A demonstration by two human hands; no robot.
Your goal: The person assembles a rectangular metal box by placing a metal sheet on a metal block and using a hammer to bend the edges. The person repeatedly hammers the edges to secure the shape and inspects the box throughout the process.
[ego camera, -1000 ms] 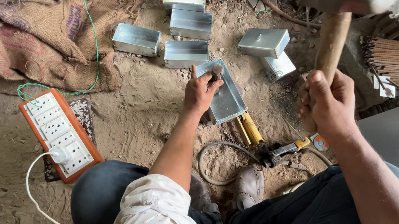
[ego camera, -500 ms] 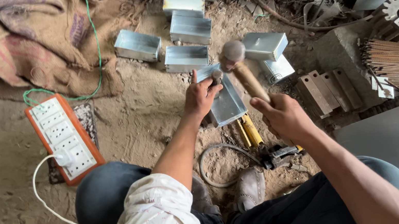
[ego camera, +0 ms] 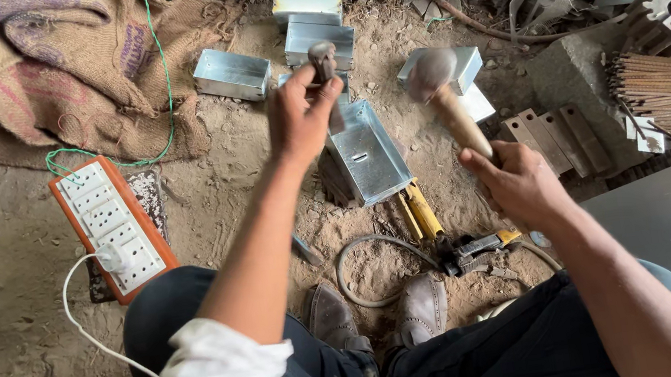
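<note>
The left hand (ego camera: 297, 119) is raised over the dirt floor (ego camera: 5, 261), its fingers curled around a short dark metal punch (ego camera: 325, 67) that stands nearly upright, blunt head up, its lower end hidden behind the hand. Just below and to the right of that hand lies an open galvanised sheet-metal box (ego camera: 370, 153), a shallow rectangular tray with its hollow facing up and its long axis running away from the person; it holds nothing that I can make out, only a small slot in its floor. The right hand (ego camera: 519, 184) is closed around the pale wooden handle of a hammer (ego camera: 448, 103), whose blurred grey head points up and away, handle slanting back toward the wrist, to the right of the box. More closed metal boxes (ego camera: 232, 73) sit farther back near the burlap sacks (ego camera: 31, 74). An orange-edged white power strip (ego camera: 109, 225) lies to the left.
</note>
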